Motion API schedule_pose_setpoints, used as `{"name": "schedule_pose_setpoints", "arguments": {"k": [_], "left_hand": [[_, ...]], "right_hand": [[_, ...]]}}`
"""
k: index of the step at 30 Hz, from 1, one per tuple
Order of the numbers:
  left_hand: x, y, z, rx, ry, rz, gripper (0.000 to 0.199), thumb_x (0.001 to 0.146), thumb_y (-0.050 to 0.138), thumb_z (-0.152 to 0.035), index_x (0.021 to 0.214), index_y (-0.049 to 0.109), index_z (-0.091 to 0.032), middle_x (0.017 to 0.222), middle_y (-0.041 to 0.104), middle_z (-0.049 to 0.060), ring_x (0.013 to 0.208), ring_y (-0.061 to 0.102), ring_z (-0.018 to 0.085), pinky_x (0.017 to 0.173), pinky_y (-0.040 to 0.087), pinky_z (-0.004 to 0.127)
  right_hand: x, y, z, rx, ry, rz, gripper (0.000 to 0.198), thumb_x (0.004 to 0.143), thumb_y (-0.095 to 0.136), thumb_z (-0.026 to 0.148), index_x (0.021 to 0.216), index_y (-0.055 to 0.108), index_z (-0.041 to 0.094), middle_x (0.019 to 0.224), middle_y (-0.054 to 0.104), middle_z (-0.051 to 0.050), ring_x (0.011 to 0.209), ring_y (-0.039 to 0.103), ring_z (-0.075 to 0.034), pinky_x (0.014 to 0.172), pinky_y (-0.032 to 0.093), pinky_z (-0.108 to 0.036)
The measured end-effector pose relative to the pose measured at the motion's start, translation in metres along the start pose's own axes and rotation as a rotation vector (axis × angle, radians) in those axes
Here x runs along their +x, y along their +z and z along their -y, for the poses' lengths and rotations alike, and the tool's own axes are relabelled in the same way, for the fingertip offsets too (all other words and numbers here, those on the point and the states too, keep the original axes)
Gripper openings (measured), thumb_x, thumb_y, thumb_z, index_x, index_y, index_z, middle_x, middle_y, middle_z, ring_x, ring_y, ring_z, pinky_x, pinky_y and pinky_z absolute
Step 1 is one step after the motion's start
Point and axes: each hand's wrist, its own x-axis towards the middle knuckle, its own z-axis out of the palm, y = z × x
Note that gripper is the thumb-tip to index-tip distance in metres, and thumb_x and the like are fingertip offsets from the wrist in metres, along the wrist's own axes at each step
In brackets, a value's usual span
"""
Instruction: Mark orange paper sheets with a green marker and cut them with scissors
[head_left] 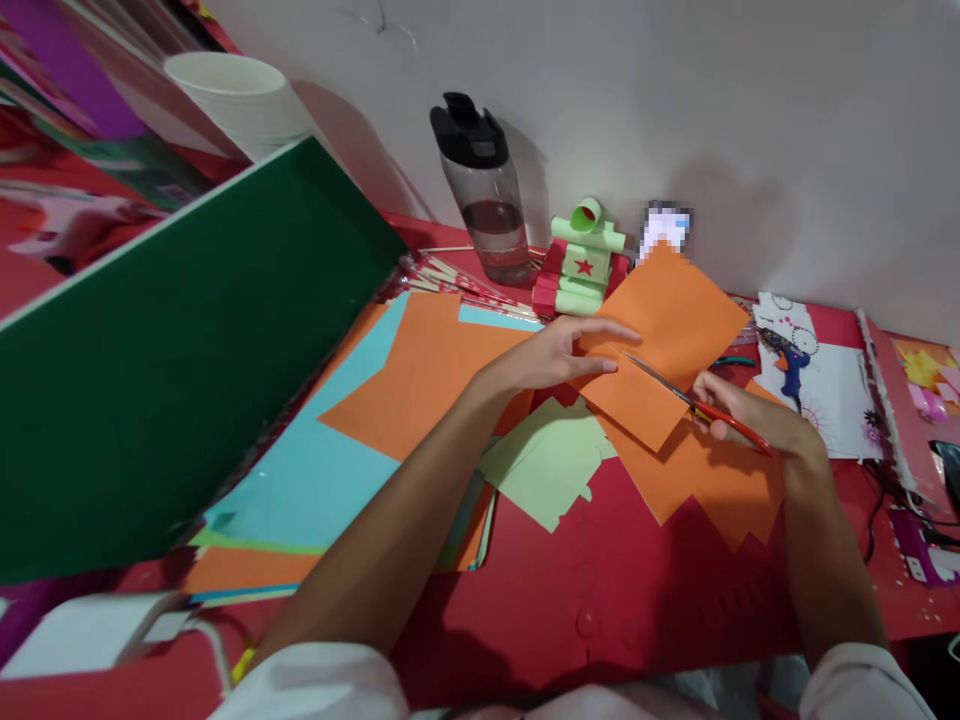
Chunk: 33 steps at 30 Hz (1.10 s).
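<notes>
My left hand (566, 352) holds an orange sheet of paper (679, 310) at its left side, with the forefinger and thumb stretched along it. The sheet is tilted up off the table. In my right hand (731, 408) is a pair of scissors (739, 432) with red handles. Their pointed metal blades lie across the orange sheet, the tip close to my left fingertips. I cannot tell whether the blades are cutting in. Beneath the sheet lie more orange pieces (660, 485) and pale green paper (547, 460).
A green board (187, 350) stands at the left, before white cups (232, 95). Blue paper (322, 490) lies under orange sheets. Behind are a water bottle (487, 200), a green and red paper model (585, 265) and a phone (666, 228). A blue glue gun (791, 365) lies right.
</notes>
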Motion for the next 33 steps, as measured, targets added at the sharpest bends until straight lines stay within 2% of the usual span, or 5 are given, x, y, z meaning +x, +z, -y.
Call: {"name": "schedule_pose_setpoints", "arguments": {"k": [9, 15, 19, 29, 33], "left_hand": [[0.0, 0.001, 0.002, -0.006, -0.004, 0.004, 0.053, 0.092, 0.078, -0.056, 0.133, 0.075, -0.023, 0.142, 0.072, 0.011, 0.134, 0.065, 0.029, 0.109, 0.056, 0.04], [-0.001, -0.002, 0.002, 0.018, 0.006, 0.005, 0.051, 0.093, 0.077, -0.055, 0.134, 0.075, -0.024, 0.142, 0.072, 0.011, 0.134, 0.065, 0.029, 0.111, 0.056, 0.041], [-0.001, -0.002, 0.0, 0.018, 0.006, 0.005, 0.051, 0.093, 0.076, -0.056, 0.134, 0.075, -0.025, 0.143, 0.072, 0.011, 0.134, 0.065, 0.029, 0.108, 0.057, 0.04], [-0.001, -0.003, -0.001, 0.012, 0.016, 0.003, 0.051, 0.093, 0.077, -0.055, 0.134, 0.075, -0.026, 0.142, 0.072, 0.011, 0.135, 0.064, 0.029, 0.11, 0.056, 0.041], [-0.001, -0.003, -0.001, 0.011, 0.0, 0.0, 0.051, 0.092, 0.077, -0.056, 0.133, 0.075, -0.026, 0.142, 0.072, 0.01, 0.134, 0.065, 0.029, 0.11, 0.056, 0.041]], "right_hand": [[0.001, 0.004, 0.0, 0.06, 0.01, 0.008, 0.054, 0.09, 0.071, 0.067, 0.095, 0.035, 0.027, 0.089, 0.05, 0.003, 0.074, 0.042, -0.016, 0.071, 0.041, -0.032], [0.001, 0.006, 0.012, 0.024, 0.089, -0.068, 0.043, 0.091, 0.072, 0.052, 0.093, 0.037, 0.027, 0.084, 0.047, 0.004, 0.073, 0.047, -0.016, 0.068, 0.039, -0.031], [0.001, 0.007, 0.022, -0.003, 0.111, -0.082, 0.045, 0.087, 0.074, 0.052, 0.091, 0.037, 0.027, 0.079, 0.049, 0.005, 0.071, 0.049, -0.015, 0.066, 0.038, -0.03], [0.003, 0.008, 0.028, -0.017, 0.132, -0.137, 0.045, 0.085, 0.076, 0.05, 0.088, 0.038, 0.027, 0.079, 0.058, 0.003, 0.077, 0.06, -0.018, 0.07, 0.044, -0.033], [0.004, 0.008, 0.026, 0.004, 0.139, -0.149, 0.05, 0.085, 0.079, 0.055, 0.087, 0.038, 0.027, 0.08, 0.059, 0.002, 0.076, 0.062, -0.019, 0.067, 0.044, -0.033]]}}
